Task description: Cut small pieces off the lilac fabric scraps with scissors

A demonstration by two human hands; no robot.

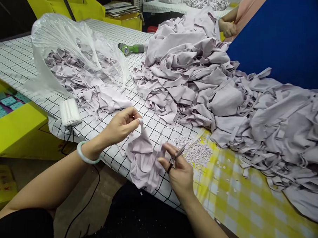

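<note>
My left hand [123, 126], with a pale bracelet on its wrist, pinches the end of a narrow strap. The strap belongs to a pale lilac fabric piece [144, 157], which hangs crumpled at the table's front edge. In my right hand [181, 172] is a pair of small scissors [176, 155], blades pointing up and to the right. The right thumb and forefinger are close to the right side of the fabric; whether they grip it I cannot tell. Beyond that hand lies a scatter of tiny fabric clippings [197, 151].
A large heap of lilac fabric pieces [187, 74] covers the back and right. A clear plastic bag [65, 34] with similar pieces lies left. Near the edge sits a white power bank [69, 112] with a cable. A green tool [132, 48] lies behind. Another person's hand [228, 29] is beyond the heap.
</note>
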